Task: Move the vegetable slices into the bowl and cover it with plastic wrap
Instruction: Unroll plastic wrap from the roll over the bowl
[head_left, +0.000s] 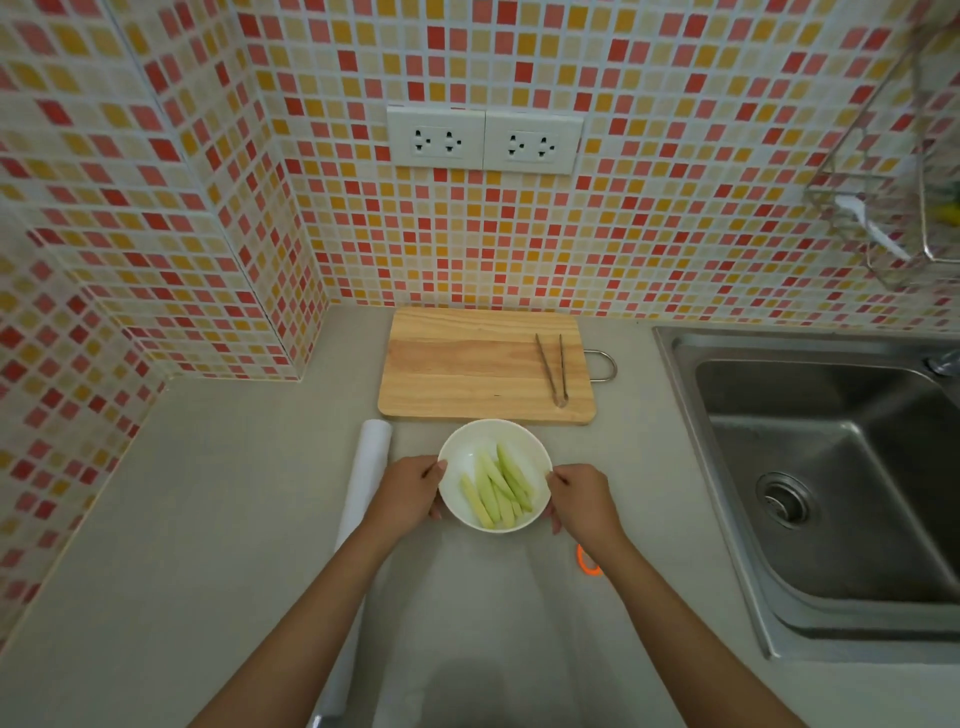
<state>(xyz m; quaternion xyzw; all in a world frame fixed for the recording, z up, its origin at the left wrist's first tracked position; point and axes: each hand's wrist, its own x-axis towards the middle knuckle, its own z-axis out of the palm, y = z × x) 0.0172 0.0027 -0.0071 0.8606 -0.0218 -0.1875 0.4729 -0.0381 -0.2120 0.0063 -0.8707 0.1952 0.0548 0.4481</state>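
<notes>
A white bowl stands on the grey counter and holds several pale green vegetable slices. My left hand grips the bowl's left rim and my right hand grips its right rim. A sheet of clear plastic wrap lies flat on the counter just in front of the bowl, between my forearms. The white roll of plastic wrap lies to the left, partly hidden under my left forearm.
A wooden cutting board lies behind the bowl with metal tongs on its right side. A steel sink fills the right. An orange-handled tool peeks out beside my right wrist. A wire rack hangs at upper right.
</notes>
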